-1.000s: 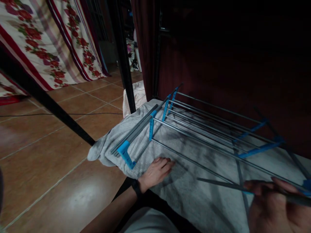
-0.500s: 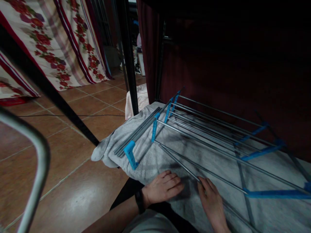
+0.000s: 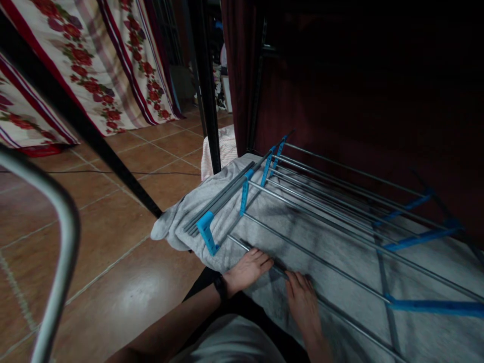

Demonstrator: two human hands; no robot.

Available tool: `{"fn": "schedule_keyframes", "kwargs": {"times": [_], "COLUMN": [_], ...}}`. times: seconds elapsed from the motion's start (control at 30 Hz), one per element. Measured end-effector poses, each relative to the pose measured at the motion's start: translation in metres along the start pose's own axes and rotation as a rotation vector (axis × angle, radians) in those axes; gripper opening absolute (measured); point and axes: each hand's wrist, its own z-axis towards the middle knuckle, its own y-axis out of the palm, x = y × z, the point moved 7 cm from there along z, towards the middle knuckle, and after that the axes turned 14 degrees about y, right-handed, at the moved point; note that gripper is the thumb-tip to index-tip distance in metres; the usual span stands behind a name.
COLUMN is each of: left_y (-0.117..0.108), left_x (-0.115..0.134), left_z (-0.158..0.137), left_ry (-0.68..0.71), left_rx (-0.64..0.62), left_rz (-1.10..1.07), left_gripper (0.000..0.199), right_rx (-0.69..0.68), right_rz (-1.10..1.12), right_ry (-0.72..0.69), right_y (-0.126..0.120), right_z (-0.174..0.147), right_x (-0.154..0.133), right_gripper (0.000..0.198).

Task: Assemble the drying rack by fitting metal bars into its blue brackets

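Note:
A long thin metal tube [image 3: 239, 242] runs slantwise across the front of a grey blanket [image 3: 260, 229]. My left hand [image 3: 247, 270] curls over it near its far left end, palm down. Further along the same tube, my right hand [image 3: 303, 301] has its fingers wrapped around it. Just beyond both hands lies a rack of parallel metal bars with blue plastic brackets [image 3: 434, 306]. The tube's left end stops short of a blue corner piece [image 3: 206, 233] on the rack's left side. My thumbs are mostly hidden.
Grey rods [image 3: 223, 197] lie along the rack's left side. A black slanted post [image 3: 113, 160] and a black upright post [image 3: 212, 101] stand by the blanket. A curved pale tube [image 3: 68, 227] is near on the left, over the tiled floor [image 3: 124, 282]. A floral curtain [image 3: 86, 65] hangs behind.
The tube has shifted left and toward me, its end now away from the rack's bracket. My left hand has taken hold of it; my right hand has moved left.

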Motion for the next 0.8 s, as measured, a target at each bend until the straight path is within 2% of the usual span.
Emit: {"fn": "schedule_keyframes", "kwargs": {"times": [0.13, 0.27, 0.33, 0.5, 0.57, 0.6, 0.67, 0.73, 0.8], "left_y": [0.005, 0.008, 0.009, 0.008, 0.007, 0.006, 0.004, 0.003, 0.005], "left_x": [-0.01, -0.016, -0.017, -0.015, -0.014, -0.013, -0.012, -0.011, -0.008], "left_z": [-0.005, -0.008, -0.009, -0.011, -0.011, -0.011, -0.012, -0.013, -0.015], "left_ry": [-0.039, -0.052, -0.046, -0.036, -0.026, -0.018, -0.008, 0.003, 0.014], "left_rx": [0.01, 0.019, 0.017, 0.013, 0.017, 0.022, 0.041, 0.056, 0.055], "left_rz": [-0.036, -0.037, -0.029, -0.01, -0.012, -0.015, -0.017, -0.016, -0.007], "left_gripper": [0.021, 0.021, 0.02, 0.021, 0.021, 0.022, 0.023, 0.021, 0.02], "right_rx": [0.048, 0.118, 0.109, 0.036, -0.004, -0.034, -0.083, -0.122, -0.096], "right_rz": [0.049, 0.267, 0.4, 0.732, 0.951, 1.024, 1.03, 0.907, 0.745], "right_ry": [0.04, 0.177, 0.326, 0.818, 0.921, 0.922, 0.85, 0.749, 0.663], "right_y": [-0.006, -0.015, -0.012, 0.005, 0.009, 0.008, -0.001, -0.015, -0.03], "right_z": [-0.009, -0.029, -0.041, -0.074, -0.081, -0.081, -0.077, -0.072, -0.069], "right_x": [0.005, 0.026, 0.047, 0.11, 0.127, 0.132, 0.139, 0.142, 0.142], "right_gripper": [0.039, 0.037, 0.04, 0.057, 0.054, 0.05, 0.043, 0.036, 0.029]}}
